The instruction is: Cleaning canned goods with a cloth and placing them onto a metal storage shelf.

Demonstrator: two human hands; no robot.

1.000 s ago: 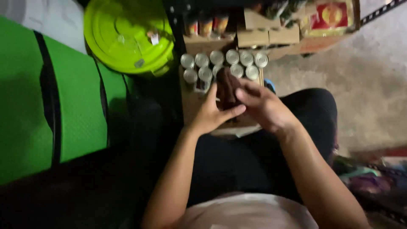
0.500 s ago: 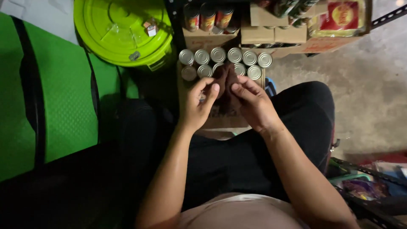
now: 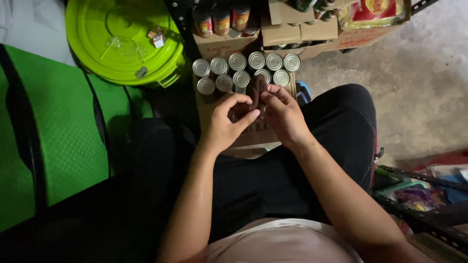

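- Black trouser cloth (image 3: 273, 185) covers the lap at the near edge, with a pale shirt hem (image 3: 278, 243) below it; both bare forearms run up from here toward the cardboard box of tins.
- The left hand (image 3: 226, 126) sits just short of that box, its fingers curled, thumb and fingertips pinching the lower end of a dark brown, soft-looking wrapped piece (image 3: 255, 92).
- The right hand (image 3: 285, 114) is beside the left, touching the same brown piece; its fingers bend round the piece's right side and hold it from behind.
- The brown piece stands roughly upright between the two hands, its upper end poking above the fingers and overlapping the near row of tins in view. What it is made of I cannot tell.
- The flat brown cardboard box (image 3: 253, 139) lies on the floor between the knees, and the round silver-topped tins (image 3: 243, 68) stand in it in two rows, packed touching one another.
- Left of the box lies a bright green padded mat with black bands (image 3: 53, 131).
- Beyond the mat, left of the tins, is a round lime-green plastic lid (image 3: 122, 39) with a few small scraps on top.
- Behind the box, further cardboard cartons (image 3: 292, 31) stand at a dark metal rack, holding orange-labelled tins (image 3: 222, 19).
- Right of the box is bare grey concrete floor (image 3: 419, 83), and coloured packets (image 3: 419, 195) lie near the right knee.
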